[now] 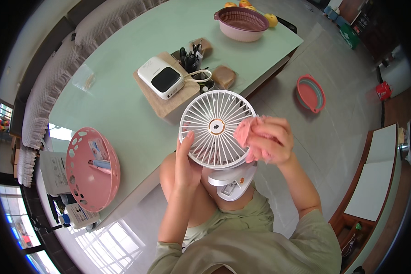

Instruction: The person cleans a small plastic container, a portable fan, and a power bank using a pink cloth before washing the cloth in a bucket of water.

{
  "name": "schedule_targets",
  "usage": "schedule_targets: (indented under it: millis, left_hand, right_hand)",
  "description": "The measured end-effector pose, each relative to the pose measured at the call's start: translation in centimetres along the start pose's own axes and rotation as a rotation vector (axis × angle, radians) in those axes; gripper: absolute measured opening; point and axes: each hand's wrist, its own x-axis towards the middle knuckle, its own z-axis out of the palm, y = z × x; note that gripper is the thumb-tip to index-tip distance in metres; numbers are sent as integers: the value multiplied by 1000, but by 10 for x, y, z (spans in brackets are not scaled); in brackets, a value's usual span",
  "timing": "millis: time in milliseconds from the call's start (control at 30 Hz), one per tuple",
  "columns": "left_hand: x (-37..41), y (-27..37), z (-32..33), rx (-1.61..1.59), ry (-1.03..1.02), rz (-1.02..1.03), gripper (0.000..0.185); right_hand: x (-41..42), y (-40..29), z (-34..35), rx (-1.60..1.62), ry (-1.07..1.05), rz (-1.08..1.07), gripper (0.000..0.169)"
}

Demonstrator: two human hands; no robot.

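A small white clip-on fan (216,126) with a round slatted grille is held above my knees. My left hand (187,164) grips its left rim, the thumb lying over the front of the grille. Below the fan head hangs its white clip base (230,186), close over my thigh. Bunched in my right hand (273,138) is a pink cloth (247,133), pressed to the right edge of the grille. The fingers of that hand are curled around the cloth.
On the pale green table (123,102) a white power bank (161,77) lies on a wooden box (164,106). A pink bowl (114,185) stands at left, near a white bottle (80,215). A colander (241,27) sits at the far end. A collapsible basin (311,93) rests on the floor.
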Motion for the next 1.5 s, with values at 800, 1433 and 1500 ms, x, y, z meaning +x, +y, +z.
schedule_targets:
  millis: [800,1433,1500]
  left_hand:
    - [-23,13,12,-63,114,-3,43]
    - [-13,4,-11,-31,-116,334,47]
    - [-16,8,-6,-33,-185,428,48]
  right_hand:
    - [52,-30,-1,135,-324,-290,24]
    - [29,-9,10,953,97,1189,31]
    - [24,-18,5,1046,10,1108,61]
